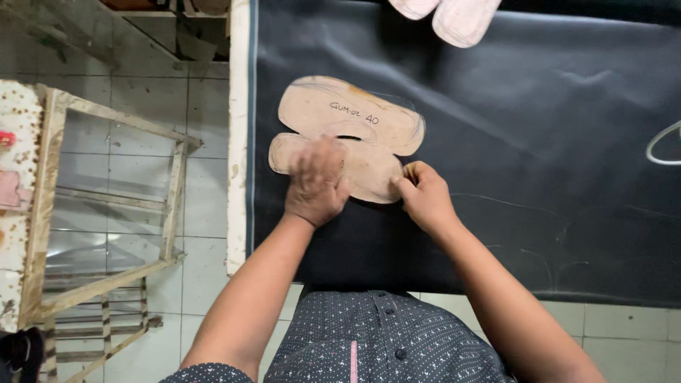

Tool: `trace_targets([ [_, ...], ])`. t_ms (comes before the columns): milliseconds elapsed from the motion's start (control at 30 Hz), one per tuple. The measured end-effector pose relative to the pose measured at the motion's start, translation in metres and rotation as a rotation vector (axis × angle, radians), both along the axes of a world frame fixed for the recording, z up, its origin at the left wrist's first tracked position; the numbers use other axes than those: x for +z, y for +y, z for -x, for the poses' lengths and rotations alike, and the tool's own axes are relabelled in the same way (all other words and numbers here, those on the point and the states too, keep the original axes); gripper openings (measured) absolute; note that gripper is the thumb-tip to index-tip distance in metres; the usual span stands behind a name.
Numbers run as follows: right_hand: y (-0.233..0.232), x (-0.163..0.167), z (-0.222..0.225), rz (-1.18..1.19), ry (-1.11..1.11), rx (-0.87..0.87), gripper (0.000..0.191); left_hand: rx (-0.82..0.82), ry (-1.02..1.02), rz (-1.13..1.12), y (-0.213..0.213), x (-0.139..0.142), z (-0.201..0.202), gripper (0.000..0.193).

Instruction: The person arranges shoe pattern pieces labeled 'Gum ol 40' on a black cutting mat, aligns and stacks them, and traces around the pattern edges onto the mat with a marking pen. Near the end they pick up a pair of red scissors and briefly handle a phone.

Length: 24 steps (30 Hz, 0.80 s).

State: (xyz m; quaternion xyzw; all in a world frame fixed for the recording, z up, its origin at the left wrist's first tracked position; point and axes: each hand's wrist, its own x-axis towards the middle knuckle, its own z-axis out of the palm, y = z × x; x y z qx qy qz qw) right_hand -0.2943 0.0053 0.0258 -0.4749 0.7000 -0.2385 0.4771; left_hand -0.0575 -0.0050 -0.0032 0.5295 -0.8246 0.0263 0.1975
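Observation:
A tan cardboard pattern (355, 120) with rounded lobes lies flat on a black sheet (511, 142) spread over the table. My left hand (317, 183) presses down on the pattern's lower lobe, fingers spread flat. Fingers curled, my right hand (423, 195) sits at the pattern's lower right edge, touching its rim. Whether it holds a small tool is hidden by the fingers. Handwriting marks the upper lobe of the pattern.
Two pale pink sole-shaped pieces (454, 18) lie at the top edge of the black sheet. A white curved line (663, 142) shows at the far right. A rusty metal frame rack (106, 213) stands on the tiled floor to the left of the table.

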Motion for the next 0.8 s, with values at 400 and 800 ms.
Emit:
trace_targets([
  [400, 0.046, -0.04, 0.218, 0.594, 0.96, -0.148, 0.033, 0.075, 0.024, -0.256, -0.022, 0.011, -0.019, 0.071],
  [800, 0.051, -0.055, 0.209, 0.557, 1.046, -0.181, 0.037, 0.079, 0.001, -0.243, -0.017, 0.005, -0.025, 0.071],
])
